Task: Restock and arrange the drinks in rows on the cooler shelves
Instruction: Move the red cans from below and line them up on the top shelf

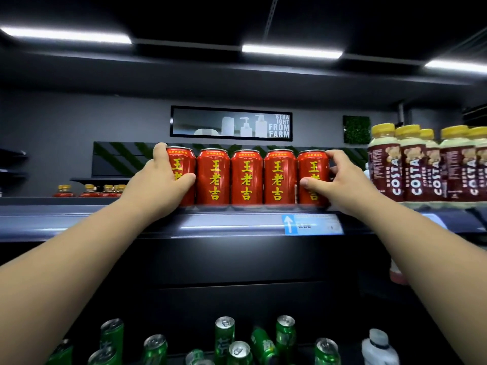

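Several red cans [246,177] with yellow characters stand upright in one row along the front of the top cooler shelf [232,222]. My left hand [163,180] grips the leftmost red can [184,159], thumb across its front and fingers round its far side. My right hand [340,180] grips the rightmost red can [312,167] the same way from the right. The cans stand side by side and touch or nearly touch.
Costa coffee bottles [411,167] with yellow caps stand on the shelf to the right. Several green cans [224,335] and a white-capped bottle [379,349] stand on the lower shelf. A blue-and-white price tag [313,224] sits on the shelf edge. Small bottles [89,191] stand on a far shelf at the left.
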A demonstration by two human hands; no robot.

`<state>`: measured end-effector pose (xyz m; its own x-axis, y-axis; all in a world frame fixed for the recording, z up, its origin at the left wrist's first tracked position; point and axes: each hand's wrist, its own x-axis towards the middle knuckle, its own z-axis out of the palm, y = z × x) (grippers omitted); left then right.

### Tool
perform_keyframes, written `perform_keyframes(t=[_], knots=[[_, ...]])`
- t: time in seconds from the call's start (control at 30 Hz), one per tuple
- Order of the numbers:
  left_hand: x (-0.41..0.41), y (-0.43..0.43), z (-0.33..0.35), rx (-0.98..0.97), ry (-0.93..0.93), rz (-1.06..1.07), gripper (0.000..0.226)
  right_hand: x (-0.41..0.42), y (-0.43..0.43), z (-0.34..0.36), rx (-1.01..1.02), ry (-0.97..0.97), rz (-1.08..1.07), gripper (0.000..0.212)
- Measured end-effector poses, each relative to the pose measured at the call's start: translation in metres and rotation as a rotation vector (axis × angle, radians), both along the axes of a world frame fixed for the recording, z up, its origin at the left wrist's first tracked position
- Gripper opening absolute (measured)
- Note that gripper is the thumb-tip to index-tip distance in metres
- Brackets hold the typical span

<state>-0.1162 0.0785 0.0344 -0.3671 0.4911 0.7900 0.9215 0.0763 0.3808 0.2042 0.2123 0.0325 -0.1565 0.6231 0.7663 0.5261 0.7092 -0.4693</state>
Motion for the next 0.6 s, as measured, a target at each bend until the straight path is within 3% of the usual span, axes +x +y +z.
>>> perform_keyframes(t=[0.4, 0.6], knots=[[0.057, 0.033, -0.007, 0.048, 0.023, -0.027, 0.077, 0.034, 0.019, -0.011, 0.063, 0.008, -0.109, 0.07], [0.059, 0.029, -0.012, 0.052, 0.063, 0.013, 0.084, 0.036, 0.024, -0.014, 0.06, 0.033, -0.108, 0.08]])
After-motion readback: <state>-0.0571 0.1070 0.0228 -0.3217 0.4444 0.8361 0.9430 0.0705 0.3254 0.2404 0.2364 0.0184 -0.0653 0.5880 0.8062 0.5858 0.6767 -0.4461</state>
